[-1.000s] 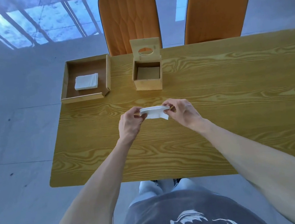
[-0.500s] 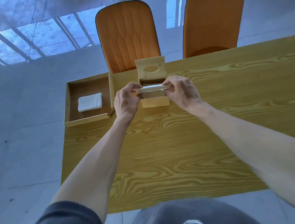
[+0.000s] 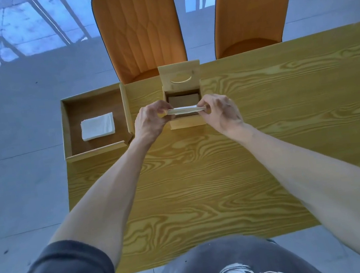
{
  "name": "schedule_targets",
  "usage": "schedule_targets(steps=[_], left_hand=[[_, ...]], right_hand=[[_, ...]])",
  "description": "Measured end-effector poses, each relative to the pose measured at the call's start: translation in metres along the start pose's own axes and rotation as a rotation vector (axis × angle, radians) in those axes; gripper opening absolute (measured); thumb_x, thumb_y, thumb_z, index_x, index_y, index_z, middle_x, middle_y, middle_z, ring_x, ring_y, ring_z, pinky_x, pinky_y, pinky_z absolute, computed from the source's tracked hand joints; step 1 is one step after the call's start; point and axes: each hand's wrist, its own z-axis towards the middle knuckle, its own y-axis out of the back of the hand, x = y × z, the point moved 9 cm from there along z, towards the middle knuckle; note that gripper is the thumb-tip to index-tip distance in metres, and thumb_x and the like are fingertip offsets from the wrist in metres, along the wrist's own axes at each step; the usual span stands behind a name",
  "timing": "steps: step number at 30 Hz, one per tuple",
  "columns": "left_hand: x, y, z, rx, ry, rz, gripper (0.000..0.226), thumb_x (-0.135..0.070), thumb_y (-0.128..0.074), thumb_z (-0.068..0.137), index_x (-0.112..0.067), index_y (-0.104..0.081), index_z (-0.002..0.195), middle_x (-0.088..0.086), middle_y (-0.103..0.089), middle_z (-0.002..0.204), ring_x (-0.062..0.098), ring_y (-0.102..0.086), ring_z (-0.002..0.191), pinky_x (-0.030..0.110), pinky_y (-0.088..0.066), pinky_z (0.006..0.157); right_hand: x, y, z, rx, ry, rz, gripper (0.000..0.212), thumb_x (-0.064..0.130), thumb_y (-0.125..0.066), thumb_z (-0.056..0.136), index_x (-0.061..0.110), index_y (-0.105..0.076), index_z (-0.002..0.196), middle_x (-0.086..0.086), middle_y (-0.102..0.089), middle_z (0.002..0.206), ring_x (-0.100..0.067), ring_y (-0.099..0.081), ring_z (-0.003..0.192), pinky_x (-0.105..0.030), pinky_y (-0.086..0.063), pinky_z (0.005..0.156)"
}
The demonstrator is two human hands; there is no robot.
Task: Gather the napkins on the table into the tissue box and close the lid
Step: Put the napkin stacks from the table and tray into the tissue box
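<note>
Both hands pinch one flat stack of napkins by its short ends: left hand closed on the left edge, right hand on the right, the stack level over the near rim of the open tissue box. To seat it well, I judge the stack should stay level and square to the opening, then go straight down so no corner catches. Box: pale smooth wood, square; lid upright at the back with an oval slot. Napkins soft, white, layered. A second stack lies in the wooden tray at left, still to gather. Table is strongly grained.
</note>
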Motion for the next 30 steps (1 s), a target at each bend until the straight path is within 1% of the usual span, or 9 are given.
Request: schedule_targets(steps=[4,8,12,15,17,21,25,27,30], left_hand=[[0.004,-0.005,0.006,0.063,-0.012,-0.086,0.024,-0.038,-0.076,0.083,-0.025,-0.07,0.103,-0.005,-0.076,0.104,0.008,-0.069,0.099,0.032,-0.053,0.081],[0.003,-0.004,0.01,0.081,0.009,-0.116,0.035,-0.048,-0.062,0.093,-0.02,-0.067,0.114,-0.004,-0.074,0.111,0.007,-0.065,0.101,0.028,-0.046,0.08],[0.007,-0.006,0.018,0.03,0.038,-0.116,0.035,-0.05,-0.06,0.094,-0.022,-0.071,0.11,-0.004,-0.071,0.107,0.013,-0.065,0.101,0.034,-0.053,0.083],[0.011,-0.008,0.025,-0.027,0.1,-0.042,0.035,-0.051,-0.061,0.093,-0.023,-0.073,0.111,-0.001,-0.063,0.111,0.012,-0.058,0.098,0.032,-0.046,0.075],[0.014,-0.011,0.029,-0.039,0.14,-0.025,0.035,-0.05,-0.061,0.092,-0.023,-0.073,0.112,0.001,-0.062,0.114,0.015,-0.059,0.1,0.03,-0.042,0.074],[0.019,-0.015,0.034,-0.075,0.184,-0.053,0.03,-0.047,-0.064,0.091,-0.025,-0.073,0.109,0.001,-0.065,0.111,0.019,-0.063,0.102,0.03,-0.043,0.073],[0.016,-0.016,0.036,-0.152,0.201,-0.055,0.022,-0.038,-0.067,0.09,-0.024,-0.066,0.108,-0.003,-0.069,0.103,0.019,-0.065,0.093,0.031,-0.046,0.069],[0.018,-0.017,0.037,-0.169,0.23,-0.058,0.024,-0.034,-0.068,0.091,-0.022,-0.061,0.111,-0.004,-0.07,0.101,0.019,-0.066,0.091,0.033,-0.049,0.068],[0.019,-0.016,0.036,-0.179,0.247,-0.054,0.026,-0.034,-0.068,0.091,-0.021,-0.059,0.112,-0.006,-0.069,0.097,0.019,-0.067,0.09,0.036,-0.053,0.07]], right_hand=[[-0.008,-0.005,0.005,0.065,-0.024,0.039,0.021,0.023,-0.067,0.091,0.019,-0.071,0.112,-0.002,-0.074,0.102,-0.018,-0.069,0.089,-0.031,-0.055,0.073],[-0.018,-0.007,0.017,0.113,-0.074,0.136,0.028,0.031,-0.059,0.097,0.019,-0.065,0.121,-0.005,-0.073,0.112,-0.021,-0.069,0.098,-0.038,-0.057,0.083],[-0.024,-0.01,0.027,0.092,-0.145,0.12,0.025,0.033,-0.054,0.098,0.018,-0.069,0.111,-0.002,-0.073,0.104,-0.019,-0.068,0.094,-0.036,-0.056,0.079],[-0.022,-0.014,0.034,0.077,-0.188,0.09,0.025,0.033,-0.054,0.098,0.018,-0.071,0.108,-0.003,-0.074,0.1,-0.021,-0.067,0.092,-0.038,-0.057,0.077],[-0.021,-0.017,0.039,0.065,-0.21,0.068,0.024,0.033,-0.054,0.097,0.02,-0.072,0.106,-0.003,-0.074,0.1,-0.023,-0.067,0.094,-0.038,-0.057,0.076],[-0.02,-0.022,0.048,0.04,-0.234,-0.001,0.022,0.03,-0.056,0.097,0.019,-0.074,0.103,-0.005,-0.072,0.105,-0.024,-0.065,0.099,-0.029,-0.048,0.071],[-0.019,-0.025,0.05,0.01,-0.274,-0.035,0.023,0.026,-0.059,0.095,0.018,-0.068,0.114,-0.006,-0.064,0.119,-0.025,-0.061,0.108,-0.033,-0.049,0.08],[-0.018,-0.023,0.049,-0.016,-0.288,-0.053,0.027,0.021,-0.061,0.094,0.016,-0.061,0.12,-0.008,-0.058,0.123,-0.025,-0.062,0.102,-0.032,-0.051,0.076],[-0.019,-0.017,0.048,-0.059,-0.294,-0.037,0.022,0.015,-0.064,0.092,0.015,-0.057,0.113,-0.009,-0.057,0.116,-0.023,-0.063,0.091,-0.032,-0.053,0.069]])
